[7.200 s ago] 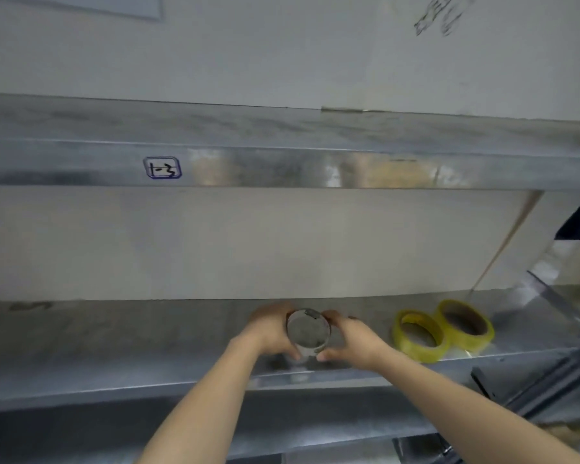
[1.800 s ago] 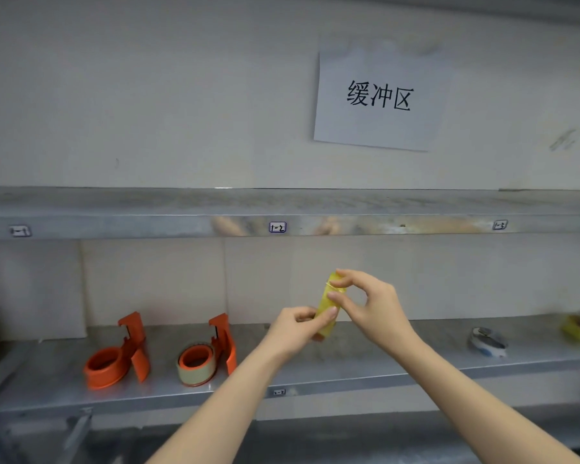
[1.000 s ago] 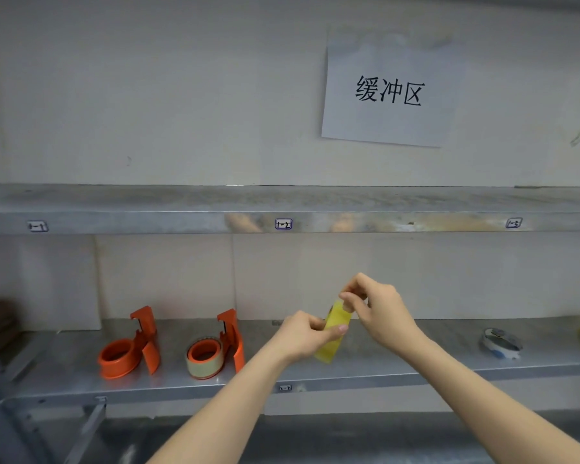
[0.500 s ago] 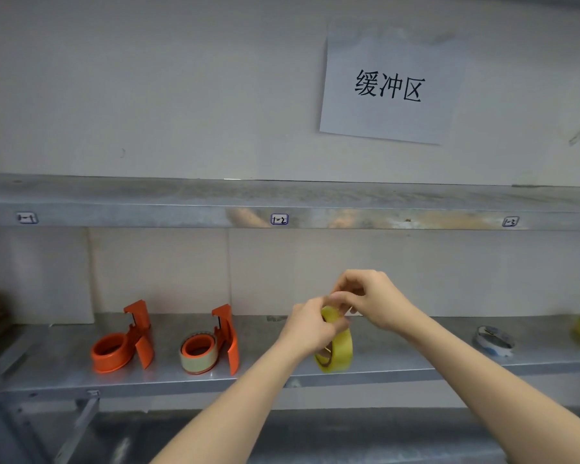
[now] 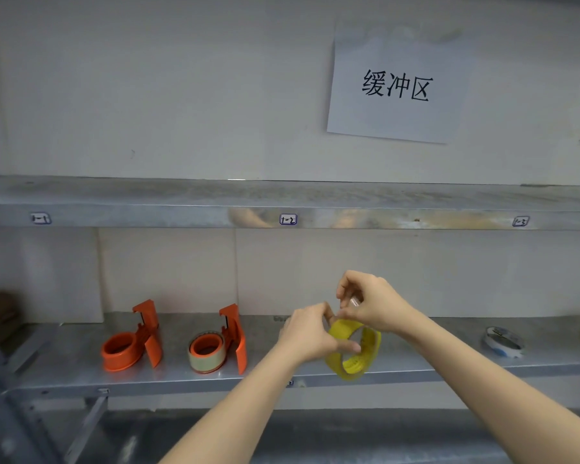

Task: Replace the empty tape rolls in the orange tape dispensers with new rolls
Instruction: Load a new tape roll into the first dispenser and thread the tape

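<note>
— Where's the new roll?
— Just right of centre, low in the frame. The translucent yellow tape roll (image 5: pixel 357 358) is up on edge in the air, in front of the lower grey metal shelf (image 5: pixel 416 366).
— Who has it?
— Both hands. The left hand (image 5: pixel 310 334) grips its left side, fingers curled into the open core. The right hand (image 5: pixel 372 301) pinches at the top rim, fingertips bunched. Something small and glossy shows between them; I can't tell what.
— And the dispensers?
— Lower left, standing on that shelf, well apart from the roll. The left orange plastic tape dispenser (image 5: pixel 131 339) carries a bare orange hub. The right orange plastic tape dispenser (image 5: pixel 220 341) has a pale roll round its hub.
— Anything else?
— A small white-and-blue roll (image 5: pixel 503 343) lies far right on the shelf, and a white paper sign with black characters (image 5: pixel 395 85) hangs upper right.
</note>
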Available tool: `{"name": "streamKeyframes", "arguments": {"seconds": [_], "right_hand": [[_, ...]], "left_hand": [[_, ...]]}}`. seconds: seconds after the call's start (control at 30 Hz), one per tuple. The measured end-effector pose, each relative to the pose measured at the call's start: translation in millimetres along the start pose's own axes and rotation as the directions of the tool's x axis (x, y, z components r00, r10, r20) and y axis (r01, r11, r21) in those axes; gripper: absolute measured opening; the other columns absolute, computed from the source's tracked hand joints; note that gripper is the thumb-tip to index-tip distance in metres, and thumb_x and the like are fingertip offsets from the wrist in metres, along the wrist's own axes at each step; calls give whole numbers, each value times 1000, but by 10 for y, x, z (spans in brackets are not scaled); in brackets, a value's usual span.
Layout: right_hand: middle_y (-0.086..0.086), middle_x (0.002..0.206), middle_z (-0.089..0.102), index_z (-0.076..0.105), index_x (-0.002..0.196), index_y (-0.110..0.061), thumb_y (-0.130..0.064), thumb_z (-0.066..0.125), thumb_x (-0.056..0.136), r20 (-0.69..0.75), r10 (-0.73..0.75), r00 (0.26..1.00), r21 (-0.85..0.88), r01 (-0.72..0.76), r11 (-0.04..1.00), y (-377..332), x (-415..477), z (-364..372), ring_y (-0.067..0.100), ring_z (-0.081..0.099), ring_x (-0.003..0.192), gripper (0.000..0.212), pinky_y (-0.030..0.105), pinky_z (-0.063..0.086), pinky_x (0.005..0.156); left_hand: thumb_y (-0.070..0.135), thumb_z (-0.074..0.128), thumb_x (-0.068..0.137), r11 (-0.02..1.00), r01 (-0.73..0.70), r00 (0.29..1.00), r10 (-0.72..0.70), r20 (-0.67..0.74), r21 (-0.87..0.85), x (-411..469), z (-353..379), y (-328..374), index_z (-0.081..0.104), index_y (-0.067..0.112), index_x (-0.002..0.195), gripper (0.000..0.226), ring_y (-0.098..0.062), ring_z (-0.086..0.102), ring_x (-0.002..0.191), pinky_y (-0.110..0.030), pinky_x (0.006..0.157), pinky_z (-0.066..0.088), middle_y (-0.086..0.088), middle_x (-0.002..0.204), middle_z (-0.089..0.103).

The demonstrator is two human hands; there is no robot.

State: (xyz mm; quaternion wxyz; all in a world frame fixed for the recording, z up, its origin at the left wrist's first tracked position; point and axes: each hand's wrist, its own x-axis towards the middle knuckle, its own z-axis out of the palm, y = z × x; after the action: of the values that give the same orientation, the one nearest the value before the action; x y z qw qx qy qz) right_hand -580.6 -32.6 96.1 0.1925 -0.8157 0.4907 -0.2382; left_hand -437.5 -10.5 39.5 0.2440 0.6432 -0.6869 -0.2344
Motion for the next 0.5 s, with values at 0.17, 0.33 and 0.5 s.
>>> {"name": "streamKeyframes", "arguments": {"seconds": [0.17,0.33,0.5], "right_hand": [[-9,72,59,64,102,-15,-13,84,63,51,60,997,-93,-55,994,-42,76,-27,9,53,68,44,10,39,55],[9,97,71,74,77,-7,-14,82,66,32,65,997,-219,-56,974,-74,192,-12,20,67,84,15,27,52,69],[4,76,72,59,55,-27,-17,80,68,46,60,997,-204,-50,978,-92,168,-69,17,65,71,27,21,44,57]], "left_hand": [[47,88,56,947,162,986,-144,83,-277,-54,41,-78,44,21,85,59,-12,45,73,-27,60,35,6,87,52],[62,60,82,911,154,987,-121,108,-382,-69,10,-32,55,14,99,51,-13,55,62,-26,57,43,2,77,58],[50,60,88,895,129,989,-84,125,-426,-105,-39,-47,56,12,96,39,-9,59,46,-24,50,44,6,69,57]]}}
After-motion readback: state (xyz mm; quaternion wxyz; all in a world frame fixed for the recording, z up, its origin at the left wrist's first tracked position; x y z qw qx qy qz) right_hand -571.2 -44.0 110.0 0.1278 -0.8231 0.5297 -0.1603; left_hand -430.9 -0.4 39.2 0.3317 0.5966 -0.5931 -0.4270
